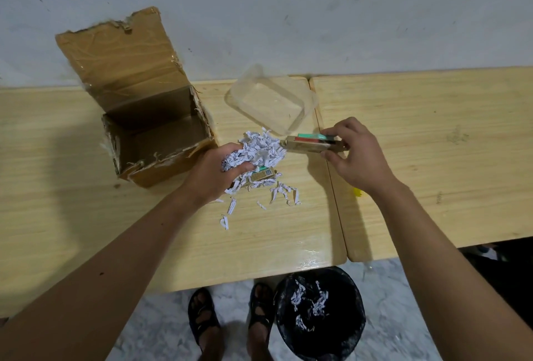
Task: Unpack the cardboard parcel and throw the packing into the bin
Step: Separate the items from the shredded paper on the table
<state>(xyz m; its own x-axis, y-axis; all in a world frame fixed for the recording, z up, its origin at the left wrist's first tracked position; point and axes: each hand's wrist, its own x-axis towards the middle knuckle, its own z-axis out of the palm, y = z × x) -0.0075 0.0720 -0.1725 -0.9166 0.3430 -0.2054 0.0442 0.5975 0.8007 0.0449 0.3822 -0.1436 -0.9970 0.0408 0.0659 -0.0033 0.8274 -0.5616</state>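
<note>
Print on small tan carton (261, 175) unreadable. Open brown cardboard parcel (161, 141) at 10 o'clock. Round black bin (319, 313) held white paper shreds (310, 303). Left grip (215, 171) clutched shredded white packing (259, 150); right grip (356, 155) pinched flat tan packet (307, 145).

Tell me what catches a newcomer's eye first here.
The white shredded paper heaped mid-table, with the left hand gripping a bunch of it. Beside it, the right hand pinches a small flat carton. The opened cardboard box gapes empty at left, and a black bin on the floor already holds shreds.
</note>
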